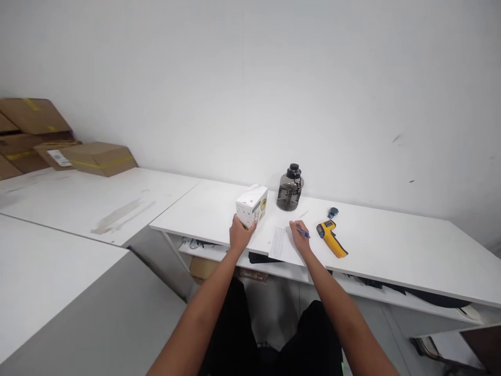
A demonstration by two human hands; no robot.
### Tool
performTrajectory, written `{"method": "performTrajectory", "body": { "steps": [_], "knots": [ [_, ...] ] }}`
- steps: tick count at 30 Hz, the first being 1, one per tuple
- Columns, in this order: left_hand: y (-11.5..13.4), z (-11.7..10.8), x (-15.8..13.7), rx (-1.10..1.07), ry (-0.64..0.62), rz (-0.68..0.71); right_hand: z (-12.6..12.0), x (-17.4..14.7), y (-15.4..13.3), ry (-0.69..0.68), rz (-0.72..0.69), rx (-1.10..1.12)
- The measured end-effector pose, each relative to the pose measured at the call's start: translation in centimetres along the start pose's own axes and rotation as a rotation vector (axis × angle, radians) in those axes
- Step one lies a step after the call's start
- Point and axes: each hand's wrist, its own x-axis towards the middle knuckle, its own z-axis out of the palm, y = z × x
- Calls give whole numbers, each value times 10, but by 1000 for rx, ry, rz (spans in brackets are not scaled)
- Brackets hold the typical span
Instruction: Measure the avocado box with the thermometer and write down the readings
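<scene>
My left hand point(240, 233) grips the lower near end of a small white carton point(250, 205) with printed sides, which is tilted over the white table. A blue pen point(302, 233) is held in my right hand point(299, 236), which rests by the right edge of a printed sheet of paper point(278, 242) near the table's front edge. Just right of that hand lies a yellow and black infrared thermometer point(332, 238). The pen's tip is hidden by my fingers.
A dark translucent water jug point(289, 188) stands behind the paper, near the wall. A small blue object point(333, 212) lies beyond the thermometer. Taped cardboard boxes point(102, 157) are stacked on the left table. Below the tabletop runs a shelf point(291, 269) with dark items.
</scene>
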Motion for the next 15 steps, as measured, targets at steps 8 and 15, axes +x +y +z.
{"method": "performTrajectory", "body": {
  "steps": [8, 15],
  "knots": [
    [1, 0, -2, 24, -25, -21, -4, -5, 1, -104, 100, -92],
    [-3, 7, -3, 9, 1, 14, -6, -4, -1, -74, 131, -26]
  ]
}}
